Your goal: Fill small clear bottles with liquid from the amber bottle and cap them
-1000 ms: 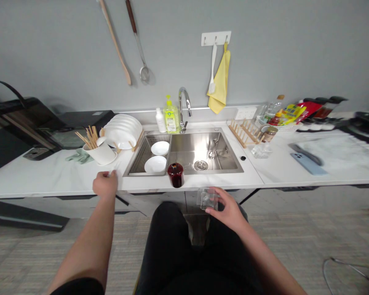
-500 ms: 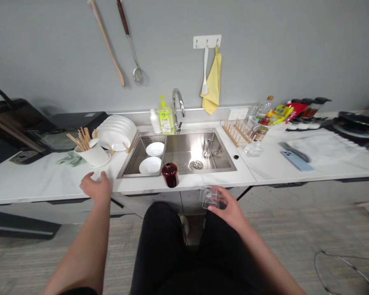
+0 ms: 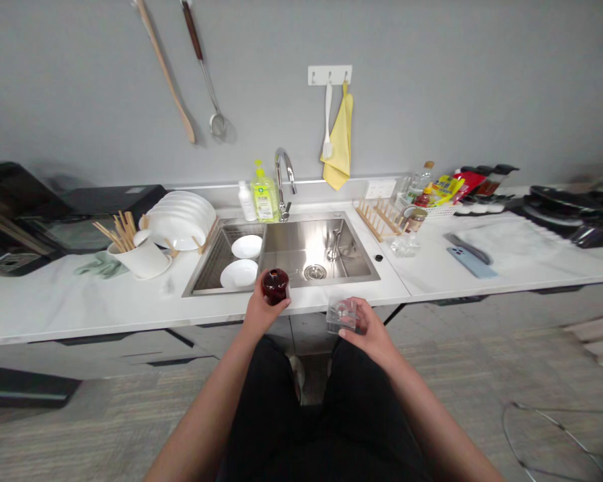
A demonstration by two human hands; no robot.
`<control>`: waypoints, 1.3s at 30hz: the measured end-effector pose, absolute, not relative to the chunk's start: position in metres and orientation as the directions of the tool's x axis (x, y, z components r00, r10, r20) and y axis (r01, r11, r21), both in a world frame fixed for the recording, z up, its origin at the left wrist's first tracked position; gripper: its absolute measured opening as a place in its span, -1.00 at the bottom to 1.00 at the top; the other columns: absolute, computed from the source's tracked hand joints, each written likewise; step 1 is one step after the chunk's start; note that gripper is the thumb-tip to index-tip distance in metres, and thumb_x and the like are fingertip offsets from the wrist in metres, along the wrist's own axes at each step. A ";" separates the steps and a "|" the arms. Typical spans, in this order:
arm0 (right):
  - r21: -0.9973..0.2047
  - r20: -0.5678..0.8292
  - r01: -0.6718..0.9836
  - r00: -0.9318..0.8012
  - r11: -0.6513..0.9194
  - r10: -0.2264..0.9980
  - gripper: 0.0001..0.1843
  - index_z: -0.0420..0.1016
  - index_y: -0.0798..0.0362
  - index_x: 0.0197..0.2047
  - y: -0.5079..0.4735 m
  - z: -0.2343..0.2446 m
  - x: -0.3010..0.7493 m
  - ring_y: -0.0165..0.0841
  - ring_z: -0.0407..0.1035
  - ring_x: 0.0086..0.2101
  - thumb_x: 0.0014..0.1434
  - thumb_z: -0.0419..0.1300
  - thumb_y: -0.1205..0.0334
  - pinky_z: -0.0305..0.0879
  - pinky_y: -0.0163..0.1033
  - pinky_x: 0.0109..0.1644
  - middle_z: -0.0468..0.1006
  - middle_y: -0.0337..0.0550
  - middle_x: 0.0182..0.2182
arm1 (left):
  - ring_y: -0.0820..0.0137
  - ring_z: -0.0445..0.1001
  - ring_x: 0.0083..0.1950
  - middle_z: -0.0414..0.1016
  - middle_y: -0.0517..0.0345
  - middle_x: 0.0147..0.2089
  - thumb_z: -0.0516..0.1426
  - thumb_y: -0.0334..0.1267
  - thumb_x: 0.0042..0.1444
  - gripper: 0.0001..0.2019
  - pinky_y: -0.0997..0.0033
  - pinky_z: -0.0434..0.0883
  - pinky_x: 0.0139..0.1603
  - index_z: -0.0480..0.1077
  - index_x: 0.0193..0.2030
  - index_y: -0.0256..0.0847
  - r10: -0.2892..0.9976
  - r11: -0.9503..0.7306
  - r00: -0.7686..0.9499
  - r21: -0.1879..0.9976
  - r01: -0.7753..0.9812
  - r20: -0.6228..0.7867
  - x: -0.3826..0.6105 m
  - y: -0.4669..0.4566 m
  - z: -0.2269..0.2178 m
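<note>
My left hand (image 3: 266, 304) is wrapped round a dark red glass bottle (image 3: 275, 286) with an open neck, at the counter's front edge by the sink. In my right hand (image 3: 369, 328) is a clear square container (image 3: 342, 314), held in front of the counter edge, right of the bottle. Whether anything is inside the container I cannot tell. On the counter to the left, a small clear object (image 3: 167, 284) lies in front of the white utensil holder (image 3: 143, 258); its kind is unclear.
The steel sink (image 3: 376, 271) has a tap (image 3: 284, 181) behind it and two white bowls (image 3: 238, 273) in its left basin. Plates (image 3: 178, 221) stand racked on the left. To the right are a wooden rack (image 3: 379, 224), a jar (image 3: 415, 219) and a phone (image 3: 471, 262).
My left hand has moved right from near the utensil holder and taken hold of the red bottle. A small clear object now shows where it was. My right hand still holds the container.
</note>
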State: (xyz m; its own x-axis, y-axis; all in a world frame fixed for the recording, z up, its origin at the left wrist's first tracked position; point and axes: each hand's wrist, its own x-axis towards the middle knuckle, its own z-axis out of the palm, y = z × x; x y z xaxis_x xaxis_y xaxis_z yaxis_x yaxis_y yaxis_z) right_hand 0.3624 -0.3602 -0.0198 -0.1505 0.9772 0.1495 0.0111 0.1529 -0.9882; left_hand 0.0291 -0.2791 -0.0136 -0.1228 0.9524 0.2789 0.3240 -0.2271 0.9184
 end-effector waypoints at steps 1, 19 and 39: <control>-0.989 0.147 0.010 -0.153 0.151 0.977 -0.21 0.37 -0.22 0.31 -0.360 -0.020 0.362 -0.01 0.58 0.29 0.18 0.63 -0.13 0.50 0.27 0.45 0.57 0.00 0.30 | -0.06 0.60 0.45 0.58 -0.19 0.42 0.59 -0.13 -0.08 0.04 -0.19 0.45 0.55 0.31 0.53 -0.09 0.956 -0.202 -0.139 0.923 0.327 0.259 0.031 -0.278 -0.014; -0.981 0.163 0.046 -0.338 0.189 0.927 -0.33 0.44 -0.17 0.12 -0.087 0.053 0.331 -0.09 0.54 0.12 -0.06 0.53 0.23 0.52 0.05 0.27 0.60 -0.20 0.07 | -0.06 0.70 0.25 0.70 -0.13 0.26 0.63 -0.09 -0.14 -0.04 -0.19 0.61 0.38 0.45 0.42 -0.15 0.915 -0.403 0.105 0.887 0.223 0.390 0.004 -0.109 0.077; -0.984 0.132 0.043 -0.479 0.173 0.868 -0.39 0.58 -0.08 0.02 0.030 -0.026 0.316 -0.14 0.52 0.00 -0.07 0.68 0.12 0.49 0.00 0.20 0.64 -0.18 -0.06 | -0.04 0.69 0.29 0.70 -0.02 0.33 0.58 -0.21 -0.05 -0.11 -0.10 0.58 0.42 0.46 0.46 -0.05 0.871 -0.450 0.179 0.596 0.665 0.458 0.011 0.007 -0.006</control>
State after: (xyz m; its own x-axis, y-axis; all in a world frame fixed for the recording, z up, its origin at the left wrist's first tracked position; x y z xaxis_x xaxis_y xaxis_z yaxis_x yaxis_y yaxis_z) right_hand 0.3164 0.0296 -0.0264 -0.4795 0.8676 0.1317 0.0428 0.1730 -0.9840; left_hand 0.0107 0.0071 -0.0059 0.1794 0.8709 0.4576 0.6645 -0.4503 0.5964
